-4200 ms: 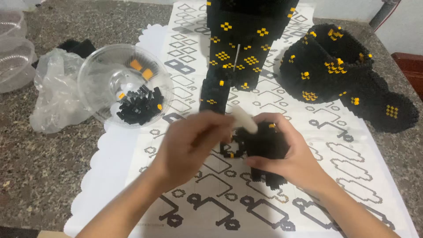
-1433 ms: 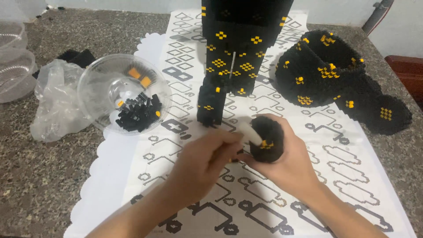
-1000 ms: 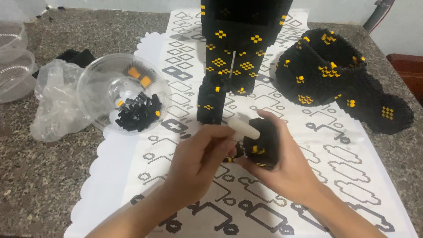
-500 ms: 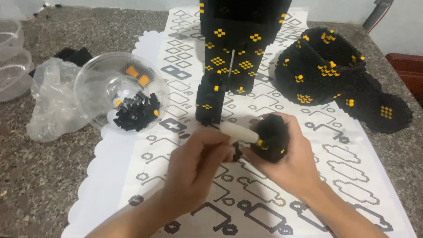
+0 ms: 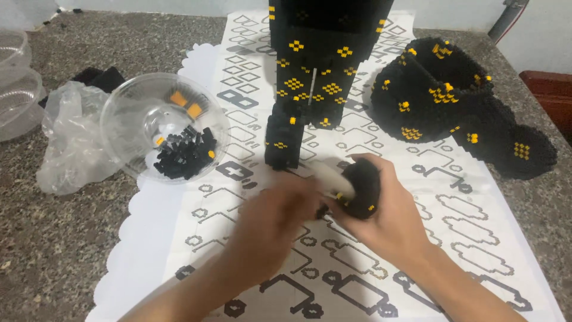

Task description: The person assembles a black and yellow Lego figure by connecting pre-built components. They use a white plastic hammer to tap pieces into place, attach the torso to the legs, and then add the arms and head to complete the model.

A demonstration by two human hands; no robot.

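At the far left edge of the desk (image 5: 53,250), stacked clear plastic tubs (image 5: 15,83) stand partly out of view; their contents cannot be made out. Beside them lies a crumpled clear bag (image 5: 71,143). Next, a round clear bowl (image 5: 128,116) sits half on the white patterned sheet (image 5: 453,214); it holds a heap of small black bricks (image 5: 185,155) and a few orange ones near its far rim.

The left hand (image 5: 268,223) is blurred; its fingers are closed around a pale, slim tool (image 5: 330,177), whose tip meets the small black brick piece (image 5: 360,188). That piece, with yellow spots, lies in the right hand (image 5: 387,220), fingers wrapped narrowly round it, above the centre of the sheet.

Behind the hands stands a tall black-and-yellow brick model (image 5: 316,77), close to the fingers. To the right, a curved black brick section (image 5: 453,101) lies well apart. Bare sheet shows in front of the hands; grey stone shows along the left and right borders.
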